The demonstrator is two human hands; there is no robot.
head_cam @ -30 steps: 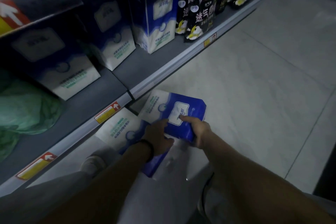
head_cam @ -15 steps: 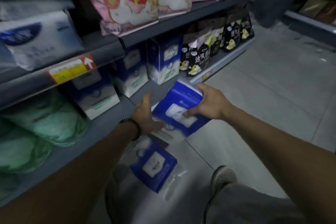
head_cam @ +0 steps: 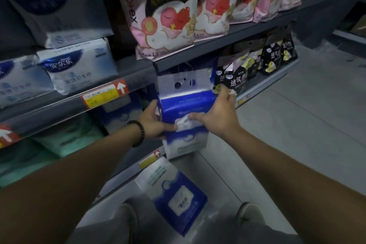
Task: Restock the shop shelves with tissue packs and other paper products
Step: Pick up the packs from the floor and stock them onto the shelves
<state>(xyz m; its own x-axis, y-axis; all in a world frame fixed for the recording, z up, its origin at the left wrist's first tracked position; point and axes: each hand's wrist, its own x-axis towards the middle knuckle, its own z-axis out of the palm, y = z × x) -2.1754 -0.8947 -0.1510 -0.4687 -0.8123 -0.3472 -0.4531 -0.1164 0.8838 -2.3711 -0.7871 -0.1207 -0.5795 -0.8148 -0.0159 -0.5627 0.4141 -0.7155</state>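
Observation:
I hold a blue and white tissue pack (head_cam: 185,109) upright in front of the bottom shelf (head_cam: 136,162), its clear hanging tab on top. My left hand (head_cam: 153,123) grips its left side with the thumb across the front. My right hand (head_cam: 219,114) grips its right side, thumb on the white label. A second blue and white tissue pack (head_cam: 174,194) lies on the floor between my feet. More packs of the same kind stand in shadow on the bottom shelf behind the held one.
The middle shelf (head_cam: 217,45) carries pink packs (head_cam: 170,25) and white paper packs (head_cam: 79,67). Black and yellow packs (head_cam: 255,65) fill the bottom shelf to the right, green packs (head_cam: 65,136) to the left. Grey tiled floor (head_cam: 287,134) lies on the right.
Both hands have lifted the pack off the floor and turned it upright, carrying it toward the bottom shelf. My view has risen from the floor to the shelves.

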